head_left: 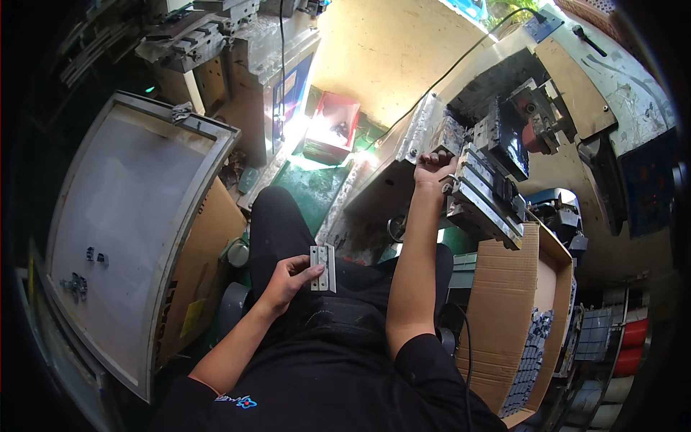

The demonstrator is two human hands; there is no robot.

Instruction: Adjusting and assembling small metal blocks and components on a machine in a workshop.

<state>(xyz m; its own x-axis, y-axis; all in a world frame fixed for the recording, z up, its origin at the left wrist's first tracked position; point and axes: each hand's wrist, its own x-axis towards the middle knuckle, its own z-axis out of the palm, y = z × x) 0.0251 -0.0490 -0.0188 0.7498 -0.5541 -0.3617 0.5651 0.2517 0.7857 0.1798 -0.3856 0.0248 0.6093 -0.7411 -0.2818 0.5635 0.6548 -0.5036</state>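
Note:
My left hand [288,282] is closed on the edge of a small pale metal plate [317,269] with holes in it, held above my lap. The thumb lies on its face. My right hand [435,171] is raised to the left side of a slotted metal machine table [484,193], its fingers curled by a metal block [450,134]. What the right fingers grip, if anything, is hidden. A small metal knob [447,189] sits just below the right wrist. Above the machine table stands a dark, shiny block [508,140].
A cardboard box [504,302] at the right holds rows of small metal parts [531,356]. At the left, a framed pale board [137,194] carries several small dark pieces [74,286]. A red bin [334,122] stands ahead on the floor. A black cable [461,57] crosses the wall.

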